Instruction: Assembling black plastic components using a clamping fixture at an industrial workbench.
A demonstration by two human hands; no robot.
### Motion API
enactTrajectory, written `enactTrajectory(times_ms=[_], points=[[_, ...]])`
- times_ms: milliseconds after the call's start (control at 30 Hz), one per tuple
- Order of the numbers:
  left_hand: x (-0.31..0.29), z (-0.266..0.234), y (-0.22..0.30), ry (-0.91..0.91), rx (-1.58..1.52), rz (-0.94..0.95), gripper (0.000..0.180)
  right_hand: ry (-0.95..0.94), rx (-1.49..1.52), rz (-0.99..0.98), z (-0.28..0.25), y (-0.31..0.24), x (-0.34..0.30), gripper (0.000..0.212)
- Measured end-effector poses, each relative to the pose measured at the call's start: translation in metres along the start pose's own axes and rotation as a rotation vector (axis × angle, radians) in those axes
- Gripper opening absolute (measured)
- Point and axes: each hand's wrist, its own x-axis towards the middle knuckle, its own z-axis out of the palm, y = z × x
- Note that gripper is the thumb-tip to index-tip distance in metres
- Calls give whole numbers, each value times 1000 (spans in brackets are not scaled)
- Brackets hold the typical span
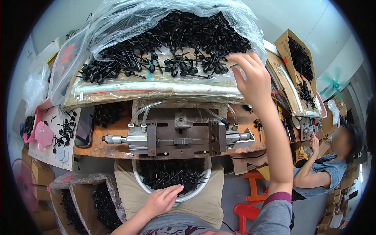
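Observation:
My right hand (254,78) is raised at the right end of a large heap of black plastic parts with thin stems (196,35). Its fingers are bent, with a gap between thumb and fingertips, and I make out nothing held. My left hand (162,199) lies palm down at the near rim of a white round basin (136,176) on my lap, fingers stretched out. More black stemmed parts (172,174) fill the basin. Between my hands and the heap stands a metal clamping fixture (182,135), with a thin rod across its middle block.
Clear plastic sheeting (129,23) drapes over the heap. Air hoses (156,105) run to the fixture. A phone (84,131) and pink cup (44,135) are at left, lined boxes (78,196) below. Red stools (246,211) and a seated person (325,168) are at right.

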Motion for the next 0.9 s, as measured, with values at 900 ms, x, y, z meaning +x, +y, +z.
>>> enactTrajectory(times_ms=[900], points=[[-12, 3, 0, -144, 23, -70, 51, -1068, 246, 279, 45, 20, 87, 46]])
